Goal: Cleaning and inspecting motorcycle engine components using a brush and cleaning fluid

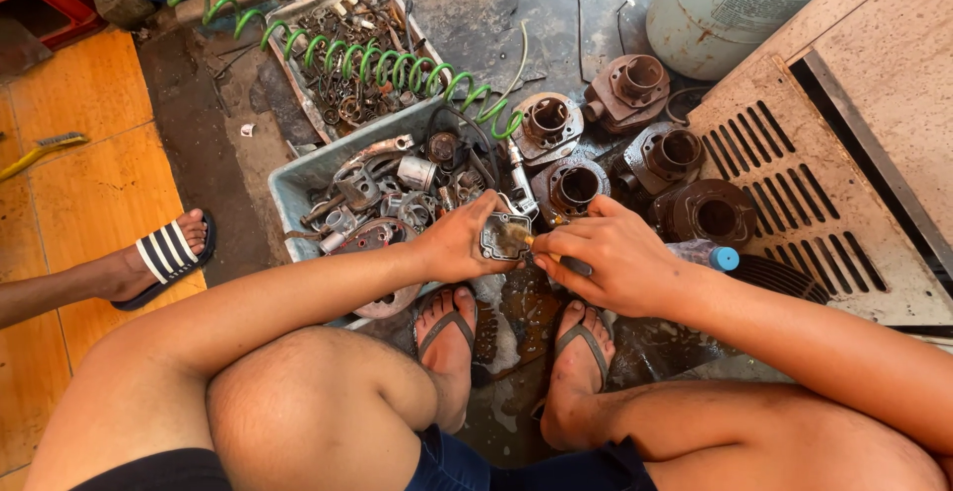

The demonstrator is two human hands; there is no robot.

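Left hand (459, 243), fingers closed around a small square metal part (504, 237), holds it above the wet floor (516, 312), just beside a grey tray (298, 178) of engine parts. Right hand (606, 258), fingers curled shut on a brush (531, 243), sets its bristles against the part; rusty cylinders (635, 153) lie beyond.

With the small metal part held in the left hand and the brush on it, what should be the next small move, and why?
Probably another short brush stroke across the small metal part. The left hand holds it over the wet ground between the feet, the right hand presses the brush bristles against its face, and that face looks dirty.
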